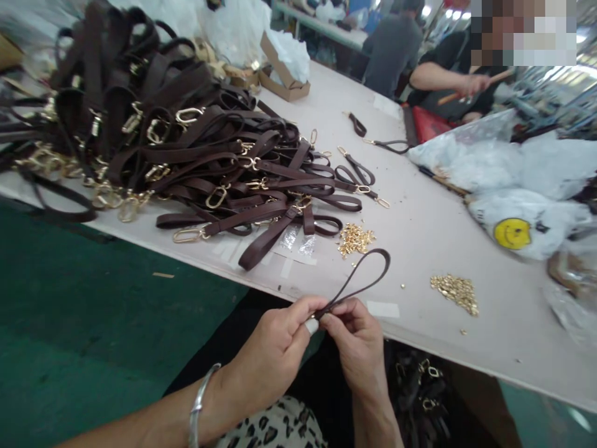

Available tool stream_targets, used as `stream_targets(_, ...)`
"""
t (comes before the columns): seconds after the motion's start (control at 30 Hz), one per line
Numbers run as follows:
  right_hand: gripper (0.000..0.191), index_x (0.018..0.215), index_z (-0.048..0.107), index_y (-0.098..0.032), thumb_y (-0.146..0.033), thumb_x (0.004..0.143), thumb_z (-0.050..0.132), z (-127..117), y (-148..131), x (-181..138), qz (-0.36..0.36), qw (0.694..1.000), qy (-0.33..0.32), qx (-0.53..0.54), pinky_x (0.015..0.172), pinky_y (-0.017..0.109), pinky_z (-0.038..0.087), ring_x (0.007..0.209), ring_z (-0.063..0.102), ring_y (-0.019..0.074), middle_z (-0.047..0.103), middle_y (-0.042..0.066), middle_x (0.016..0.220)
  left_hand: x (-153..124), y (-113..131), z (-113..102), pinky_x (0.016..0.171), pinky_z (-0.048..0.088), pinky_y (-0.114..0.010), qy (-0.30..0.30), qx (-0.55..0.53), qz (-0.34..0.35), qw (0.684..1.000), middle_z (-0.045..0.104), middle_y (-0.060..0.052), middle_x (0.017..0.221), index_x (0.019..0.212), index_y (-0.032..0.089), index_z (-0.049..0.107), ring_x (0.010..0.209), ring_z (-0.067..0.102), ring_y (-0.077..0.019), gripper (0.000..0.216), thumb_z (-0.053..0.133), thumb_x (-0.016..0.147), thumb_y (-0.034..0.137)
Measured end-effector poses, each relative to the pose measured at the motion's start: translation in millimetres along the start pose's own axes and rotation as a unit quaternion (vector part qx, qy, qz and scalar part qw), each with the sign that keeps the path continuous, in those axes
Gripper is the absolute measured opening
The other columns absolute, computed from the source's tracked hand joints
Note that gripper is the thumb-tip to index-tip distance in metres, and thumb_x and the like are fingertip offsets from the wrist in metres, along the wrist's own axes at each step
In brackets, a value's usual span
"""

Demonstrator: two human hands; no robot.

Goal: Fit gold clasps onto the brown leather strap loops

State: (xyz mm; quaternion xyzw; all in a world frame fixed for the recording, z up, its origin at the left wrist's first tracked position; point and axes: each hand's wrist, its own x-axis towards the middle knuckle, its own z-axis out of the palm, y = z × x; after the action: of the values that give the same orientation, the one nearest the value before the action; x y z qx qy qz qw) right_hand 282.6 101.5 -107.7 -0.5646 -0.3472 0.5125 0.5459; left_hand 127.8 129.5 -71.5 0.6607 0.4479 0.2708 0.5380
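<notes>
While the two ends of one strap loop [387, 261] are pinched between thumb and finger of the left hand [282, 339], the same ends are gripped by the fingertips of the right hand [357, 336]. The loop is held at the near edge of the table [420, 230], and its curved part is raised above it. A gold glint is seen at the left thumb, but whether a loose piece is pinched there cannot be told.

Several things could go wrong. Because the hold is narrow, the ends could be shifted out of line, and if a small part is held there, it could be dropped into the lap. The nearer gold pile [356, 239] could be scattered, since the loop is held just beside it. From the big strap heap [270, 180], straps could be pulled down, because at the left some are hung over the edge; by their metal rings others could be caught.

As for numbers, one loop is held by two hands. Two piles of gold pieces are counted, the second pile [454, 294] being farther right; the pieces themselves are too many to be counted, as are the heaped straps. Two small clear packets [306, 245], one cardboard box [291, 93] and one bag with a yellow face [513, 233] are seen. Beyond the table, two other people are visible.
</notes>
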Motion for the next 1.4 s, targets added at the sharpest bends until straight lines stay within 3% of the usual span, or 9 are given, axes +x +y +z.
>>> stream_targets(0.2, 0.020, 0.081, 0.058, -0.021, -0.029, 0.079, 0.076, -0.4, -9.9, -1.8, 0.000, 0.999, -0.004, -0.047, 0.065, 0.025, 0.050, 0.066, 0.061, 0.0124, 0.063, -0.004, 0.072, 1.8, 5.9, 6.3, 0.092, 0.054, -0.028, -0.020, -0.125, -0.060, 0.990, 0.072, -0.003, 0.108, 0.118, 0.022, 0.065, 0.100, 0.069, -0.0178, 0.028, 0.046, 0.097, 0.022)
stream_targets(0.37, 0.017, 0.088, 0.064, -0.021, -0.037, 0.084, 0.071, -42.2, -18.5, 11.7, -0.057, 0.970, -0.020, -0.236, 0.069, 0.027, 0.050, 0.072, 0.062, 0.0149, 0.069, -0.001, 0.080, 16.1, -5.1, 12.6, 0.058, 0.051, -0.020, -0.040, -0.255, -0.200, 0.945, 0.066, 0.000, 0.080, 0.115, 0.017, 0.057, 0.061, 0.064, -0.0106, 0.024, 0.046, 0.098, 0.030)
stream_targets(0.43, 0.020, 0.093, 0.066, -0.021, -0.040, 0.088, 0.066, -73.3, -20.6, 21.6, -0.127, 0.927, 0.074, -0.346, 0.072, 0.029, 0.051, 0.073, 0.064, 0.0165, 0.071, 0.002, 0.084, 17.2, -9.6, 12.9, 0.052, 0.045, -0.017, -0.020, -0.284, -0.223, 0.932, 0.065, 0.001, 0.083, 0.113, 0.017, 0.058, 0.055, 0.059, -0.0063, 0.023, 0.051, 0.096, 0.031)
stream_targets(0.5, 0.023, 0.102, 0.067, -0.019, -0.038, 0.092, 0.058, -105.3, -20.2, 33.3, -0.203, 0.838, 0.163, -0.479, 0.073, 0.031, 0.051, 0.073, 0.064, 0.0181, 0.072, 0.005, 0.088, 15.1, -10.2, 11.8, 0.054, 0.044, -0.015, -0.011, -0.306, -0.238, 0.922, 0.066, 0.000, 0.086, 0.111, 0.016, 0.059, 0.058, 0.059, -0.0050, 0.025, 0.059, 0.091, 0.030)
stream_targets(0.6, 0.029, 0.110, 0.067, -0.016, -0.031, 0.097, 0.047, -139.9, -15.0, 50.3, -0.258, 0.730, 0.162, -0.612, 0.079, 0.035, 0.051, 0.083, 0.066, 0.0218, 0.073, 0.010, 0.095, 11.4, -5.4, 11.1, 0.066, 0.051, -0.019, -0.001, -0.339, -0.245, 0.908, 0.067, 0.000, 0.087, 0.110, 0.015, 0.061, 0.069, 0.065, -0.0085, 0.034, 0.072, 0.080, 0.025)
stream_targets(0.93, 0.030, 0.097, 0.074, -0.020, -0.030, 0.096, 0.046, -159.6, -18.9, 70.3, -0.294, 0.688, 0.034, -0.662, 0.084, 0.037, 0.050, 0.084, 0.067, 0.0240, 0.075, 0.009, 0.092, 16.3, -16.2, 19.0, 0.077, 0.052, -0.024, 0.000, -0.339, -0.224, 0.914, 0.075, -0.003, 0.088, 0.100, 0.015, 0.064, 0.078, 0.070, -0.0121, 0.030, 0.079, 0.076, 0.024)
stream_targets(1.03, 0.030, 0.093, 0.074, -0.022, -0.034, 0.093, 0.046, -165.4, -26.2, 79.8, -0.277, 0.702, 0.004, -0.657, 0.082, 0.038, 0.051, 0.085, 0.068, 0.0242, 0.076, 0.006, 0.092, 16.2, -15.3, 17.9, 0.077, 0.052, -0.024, 0.002, -0.335, -0.211, 0.918, 0.076, -0.005, 0.094, 0.099, 0.015, 0.065, 0.083, 0.071, -0.0129, 0.022, 0.074, 0.080, 0.021)
stream_targets(1.23, 0.023, 0.091, 0.073, -0.025, -0.043, 0.078, 0.065, -156.8, -30.5, 78.4, -0.136, 0.820, 0.055, -0.554, 0.066, 0.033, 0.050, 0.068, 0.067, 0.0206, 0.073, 0.001, 0.076, 16.9, -11.6, 19.2, 0.073, 0.051, -0.024, 0.020, -0.302, -0.180, 0.936, 0.074, -0.005, 0.089, 0.096, 0.014, 0.063, 0.079, 0.070, -0.0124, 0.013, 0.065, 0.084, 0.016)
stream_targets(1.4, 0.010, 0.094, 0.067, -0.026, -0.028, 0.085, 0.071, -88.5, -14.5, 31.8, -0.264, 0.902, 0.041, -0.340, 0.078, 0.030, 0.053, 0.084, 0.068, 0.0168, 0.071, 0.000, 0.091, 20.3, -17.1, 23.4, 0.068, 0.051, -0.022, 0.026, -0.295, -0.164, 0.941, 0.073, -0.004, 0.083, 0.094, 0.014, 0.064, 0.076, 0.069, -0.0129, 0.012, 0.065, 0.083, 0.015)
